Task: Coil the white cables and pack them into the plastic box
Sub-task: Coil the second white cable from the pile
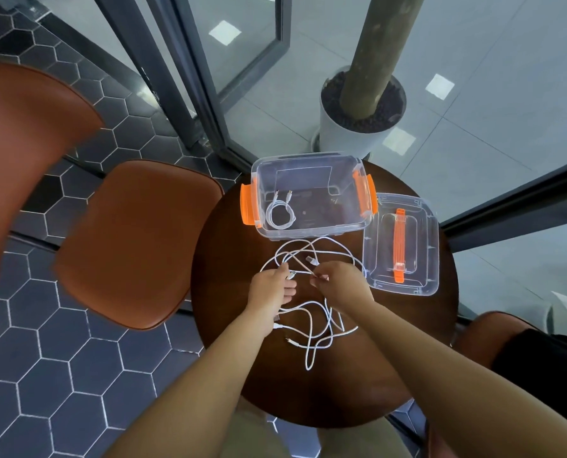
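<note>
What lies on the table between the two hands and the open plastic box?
In the head view, only loose white cables lie between the hands and the plastic box; both hands pinch them.

Two bare forearms rising from the lower edge of the frame, no sleeves, watch or rings visible, left hand point(270, 289) and right hand point(340, 282) uncovered at centre, olive-khaki trousered lap point(252, 438) at bottom centre.

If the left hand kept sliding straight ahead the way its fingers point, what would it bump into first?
Probably the loose white cable loops lying just beyond the left hand, which already pinches a cable end. Past them stands the clear plastic box. Depth is hard to judge from one view.
</note>
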Demonstrator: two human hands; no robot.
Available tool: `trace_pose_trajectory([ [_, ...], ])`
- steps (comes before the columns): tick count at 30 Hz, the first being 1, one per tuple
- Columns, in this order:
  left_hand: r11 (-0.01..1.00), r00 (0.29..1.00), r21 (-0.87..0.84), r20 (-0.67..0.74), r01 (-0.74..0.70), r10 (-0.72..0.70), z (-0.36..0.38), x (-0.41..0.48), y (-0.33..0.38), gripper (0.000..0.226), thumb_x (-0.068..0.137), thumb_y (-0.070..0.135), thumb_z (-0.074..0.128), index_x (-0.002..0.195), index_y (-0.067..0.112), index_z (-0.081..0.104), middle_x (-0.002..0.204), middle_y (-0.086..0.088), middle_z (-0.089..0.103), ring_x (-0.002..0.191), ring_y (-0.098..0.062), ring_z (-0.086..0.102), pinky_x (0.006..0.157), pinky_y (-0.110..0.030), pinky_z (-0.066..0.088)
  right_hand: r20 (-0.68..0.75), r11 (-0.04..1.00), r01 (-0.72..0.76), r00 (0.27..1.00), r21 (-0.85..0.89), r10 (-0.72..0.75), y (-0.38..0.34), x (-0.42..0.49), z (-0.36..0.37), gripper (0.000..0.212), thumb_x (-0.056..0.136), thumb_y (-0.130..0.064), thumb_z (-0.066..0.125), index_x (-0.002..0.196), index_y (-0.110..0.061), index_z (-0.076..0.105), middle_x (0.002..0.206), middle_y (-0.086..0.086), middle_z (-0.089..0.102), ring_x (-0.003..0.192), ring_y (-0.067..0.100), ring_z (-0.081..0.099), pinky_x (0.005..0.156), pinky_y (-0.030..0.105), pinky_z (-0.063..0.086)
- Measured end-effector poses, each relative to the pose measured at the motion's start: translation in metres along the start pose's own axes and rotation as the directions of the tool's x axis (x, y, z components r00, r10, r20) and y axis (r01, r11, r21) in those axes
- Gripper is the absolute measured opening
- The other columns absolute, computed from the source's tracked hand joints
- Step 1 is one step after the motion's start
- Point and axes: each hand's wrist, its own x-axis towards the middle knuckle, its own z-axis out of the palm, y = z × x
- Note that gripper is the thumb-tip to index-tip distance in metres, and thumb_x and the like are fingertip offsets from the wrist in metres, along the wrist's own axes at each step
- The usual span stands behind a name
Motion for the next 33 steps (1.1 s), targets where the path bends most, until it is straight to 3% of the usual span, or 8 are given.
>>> trace_pose_trajectory([
  [4, 0.830, 0.976, -0.519, 0.174, 0.202, -0.129, 0.011, -0.017, 0.025, 0.033, 0.101, 0.033, 0.052, 0.108, 0.001, 0.058, 0.102, -0.021, 0.071, 0.094, -0.032, 0.070, 0.085, -0.042, 0.056, -0.121, 0.968, 0.244, 0.961, -0.064, -0.250, 0.000, -0.037, -0.032, 0.010, 0.091, -0.025, 0.068, 0.088, -0.019, 0.076, 0.078, -0.004, 0.061, 0.077, 0.021, 0.061, 0.061, 0.028, 0.040],
  [9, 0.654, 0.979, -0.730, 0.172, 0.200, -0.107, -0.004, -0.035, 0.032, 0.024, 0.103, 0.021, 0.049, 0.109, 0.000, 0.059, 0.085, -0.013, 0.065, 0.084, -0.028, 0.067, 0.073, -0.040, 0.054, -0.189, 0.911, 0.402, 0.891, -0.094, -0.413, 0.018, -0.075, -0.047, 0.010, 0.087, -0.022, 0.074, 0.095, -0.025, 0.077, 0.090, -0.006, 0.064, 0.084, 0.018, 0.060, 0.064, 0.031, 0.053],
  [11, 0.626, 0.983, -0.759, 0.159, 0.178, -0.087, -0.009, -0.045, 0.038, 0.026, 0.104, 0.022, 0.045, 0.104, 0.000, 0.060, 0.081, -0.013, 0.062, 0.083, -0.029, 0.065, 0.071, -0.042, 0.053, -0.240, 0.912, 0.405, 0.882, -0.057, -0.407, 0.018, -0.083, -0.064, 0.011, 0.088, -0.031, 0.071, 0.095, -0.024, 0.077, 0.092, -0.007, 0.064, 0.085, 0.015, 0.059, 0.067, 0.027, 0.051],
  [16, 0.587, 0.996, -0.805, 0.062, 0.088, -0.064, -0.026, -0.064, 0.048, 0.033, 0.106, 0.024, 0.041, 0.092, 0.000, 0.059, 0.080, -0.010, 0.059, 0.084, -0.028, 0.064, 0.069, -0.042, 0.051, -0.296, 0.927, 0.370, 0.894, 0.059, -0.338, 0.017, -0.093, -0.094, 0.044, 0.089, -0.060, 0.052, 0.087, -0.024, 0.076, 0.091, -0.012, 0.061, 0.088, 0.008, 0.056, 0.071, 0.020, 0.046],
  [19, 0.565, 0.997, -0.824, 0.004, 0.048, -0.078, -0.036, -0.073, 0.050, 0.029, 0.106, 0.022, 0.041, 0.096, 0.001, 0.059, 0.077, -0.008, 0.057, 0.079, -0.024, 0.062, 0.069, -0.041, 0.051, -0.329, 0.924, 0.372, 0.886, 0.087, -0.326, 0.016, -0.094, -0.106, 0.032, 0.087, -0.054, 0.062, 0.089, -0.025, 0.076, 0.095, -0.013, 0.061, 0.091, 0.007, 0.058, 0.072, 0.025, 0.052],
  [24, 0.611, 0.998, -0.792, -0.038, 0.005, -0.057, -0.046, -0.086, 0.042, 0.029, 0.104, 0.027, 0.044, 0.101, 0.006, 0.064, 0.046, 0.002, 0.047, 0.056, -0.011, 0.050, 0.064, -0.032, 0.047, -0.335, 0.924, 0.379, 0.879, 0.058, -0.340, 0.024, -0.098, -0.121, 0.027, 0.085, -0.049, 0.069, 0.089, -0.023, 0.074, 0.099, -0.015, 0.060, 0.094, 0.007, 0.057, 0.072, 0.024, 0.052],
  [30, 0.579, 0.997, -0.812, -0.042, -0.071, 0.063, -0.046, -0.119, 0.043, 0.029, 0.101, 0.032, 0.051, 0.104, 0.008, 0.065, 0.047, 0.004, 0.034, 0.041, -0.008, 0.038, 0.071, -0.030, 0.047, -0.199, 0.926, 0.344, 0.907, -0.153, -0.370, 0.015, -0.095, -0.132, 0.028, 0.091, -0.052, 0.063, 0.101, -0.030, 0.077, 0.105, -0.010, 0.061, 0.104, 0.015, 0.048, 0.080, 0.027, 0.034],
  [33, 0.532, 0.989, -0.841, -0.027, -0.101, 0.146, -0.055, -0.134, 0.050, 0.023, 0.101, 0.029, 0.052, 0.097, 0.009, 0.063, 0.049, 0.004, 0.030, 0.039, -0.008, 0.031, 0.068, -0.026, 0.045, -0.217, 0.906, 0.349, 0.890, -0.240, -0.400, 0.003, -0.094, -0.149, 0.031, 0.089, -0.055, 0.061, 0.100, -0.032, 0.078, 0.106, -0.010, 0.065, 0.103, 0.017, 0.046, 0.081, 0.031, 0.036],
])
